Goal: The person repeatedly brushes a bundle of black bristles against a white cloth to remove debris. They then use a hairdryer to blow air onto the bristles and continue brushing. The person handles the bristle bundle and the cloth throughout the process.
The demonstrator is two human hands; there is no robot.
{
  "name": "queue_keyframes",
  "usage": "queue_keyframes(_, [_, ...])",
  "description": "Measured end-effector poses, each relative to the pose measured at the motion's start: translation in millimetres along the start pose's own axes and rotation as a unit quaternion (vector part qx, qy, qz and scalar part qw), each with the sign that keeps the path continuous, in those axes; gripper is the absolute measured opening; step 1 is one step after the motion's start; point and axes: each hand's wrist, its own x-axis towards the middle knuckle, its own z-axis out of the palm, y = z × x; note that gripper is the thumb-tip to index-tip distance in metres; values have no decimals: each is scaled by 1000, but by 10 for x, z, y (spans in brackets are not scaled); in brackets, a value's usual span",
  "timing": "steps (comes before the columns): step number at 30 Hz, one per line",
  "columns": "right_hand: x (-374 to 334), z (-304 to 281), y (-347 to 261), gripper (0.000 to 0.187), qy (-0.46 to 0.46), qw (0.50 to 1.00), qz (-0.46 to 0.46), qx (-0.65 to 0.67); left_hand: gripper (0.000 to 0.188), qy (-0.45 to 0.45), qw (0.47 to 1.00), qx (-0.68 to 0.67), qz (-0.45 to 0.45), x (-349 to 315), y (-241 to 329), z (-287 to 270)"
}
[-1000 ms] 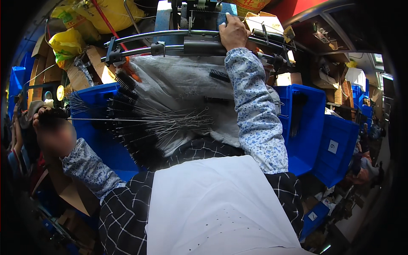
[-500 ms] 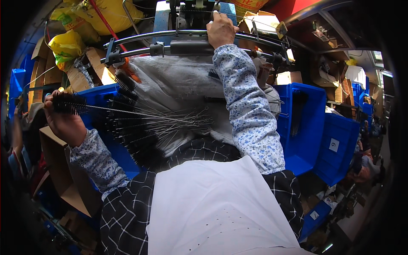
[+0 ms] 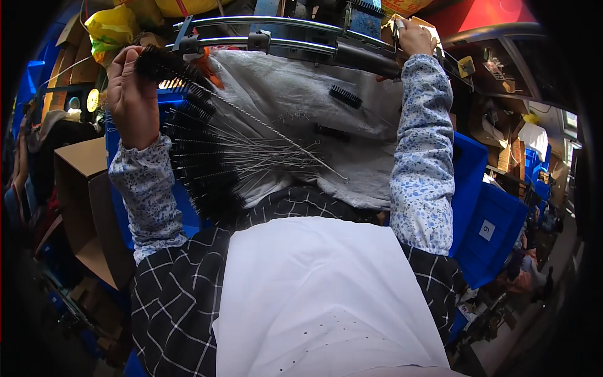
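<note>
In my left hand (image 3: 134, 103) is a twisted-wire brush (image 3: 248, 119), held by its black-bristled end, with the wire stem slanting down right to a small loop. Below it, a pile of similar brushes (image 3: 207, 164) lies on a grey-white sheet over my lap, bristles to the left, stems to the right. My right hand (image 3: 416, 39) is closed at the right part of the machine's metal rails (image 3: 289, 44); what its fingers grip is hidden. A short black brush piece (image 3: 345, 96) rests alone on the sheet (image 3: 276, 81).
Blue bins (image 3: 490, 235) stand on the right, and another is partly hidden behind my left arm. An open cardboard box (image 3: 94, 207) is at the left. Yellow bags (image 3: 112, 28) sit at the far left, beyond the rails. Cartons and shelves crowd the far right.
My left hand has moved right and away from me with the brush, whose stem now slants more steeply. My right hand has shifted right along the machine. The view has shifted too.
</note>
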Motion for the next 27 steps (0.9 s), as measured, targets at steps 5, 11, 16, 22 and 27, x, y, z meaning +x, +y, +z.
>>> queue_keyframes(5, [-399,-682,198,29,-109,975,-72,177,19,-53,996,-11,-78,-85,-114,97])
queue_keyframes(11, [-1323,-1287,-256,41,-307,863,-216,339,16,-164,968,-91,-166,-186,-369,548])
queue_keyframes(16, [-1550,-1043,-1355,31,-290,729,-169,597,22,-233,956,11,-176,-462,-496,718])
queue_keyframes(22, [-722,-468,-849,25,69,969,-50,231,27,-174,865,468,-42,-116,-493,-496])
queue_keyframes(27, [-388,-115,-686,24,94,992,-22,81,24,-162,808,554,-121,-363,-596,-997])
